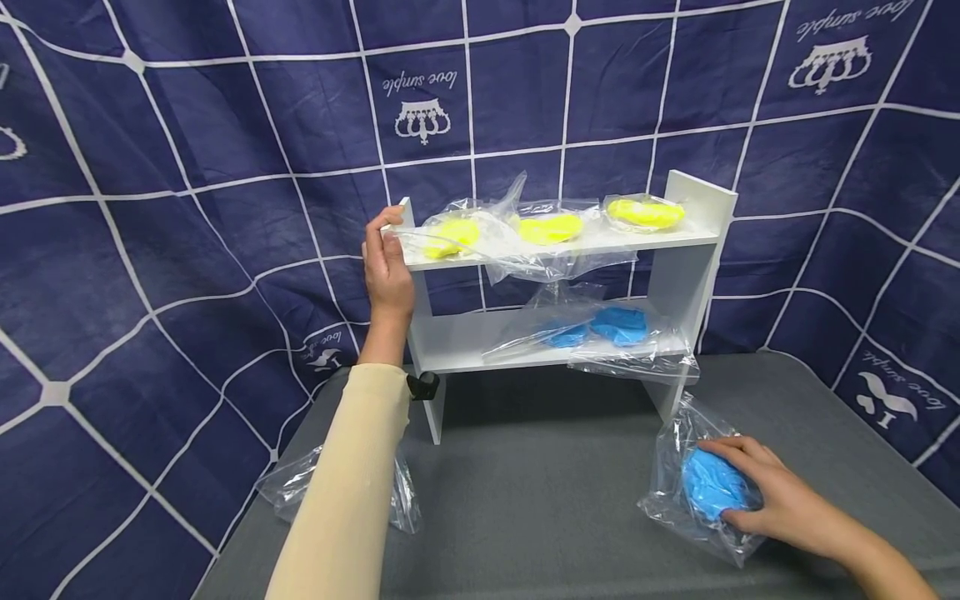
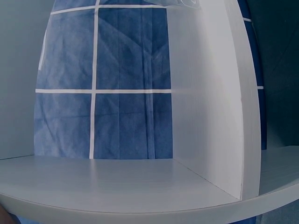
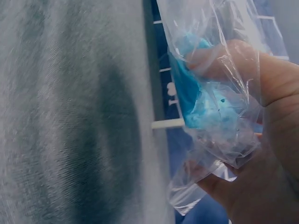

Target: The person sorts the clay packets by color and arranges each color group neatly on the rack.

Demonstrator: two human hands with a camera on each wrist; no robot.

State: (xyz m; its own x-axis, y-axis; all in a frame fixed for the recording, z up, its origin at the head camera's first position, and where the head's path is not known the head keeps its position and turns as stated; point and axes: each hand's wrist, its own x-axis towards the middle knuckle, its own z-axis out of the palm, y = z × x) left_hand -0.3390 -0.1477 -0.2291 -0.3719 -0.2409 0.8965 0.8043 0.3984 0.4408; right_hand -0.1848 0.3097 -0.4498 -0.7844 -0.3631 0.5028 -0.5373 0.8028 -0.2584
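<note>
Head view: right hand at the near right, thumb and fingers curled round a blue bundle inside a clear plastic bag; bag spreads past the fingers, near the right foot of a white shelf unit. Whether the bag touches the grey tabletop, cannot tell. Left hand well apart from the right, gripping the unit's upper left corner.

Upper board: three yellow bundles in clear wrapping, loose film hanging over the front edge. Lower board: two blue lumps towards the right, under clear film; one bag or two, cannot tell.

Another clear bag at left on the tabletop, its middle hidden by the cream sleeve; contents not readable. Left wrist view: bare white boards, only a dark sliver of hand at the lower corner. Right wrist view: bag glare blurs the bundle's outline; right hand cut off at the frame edge.
</note>
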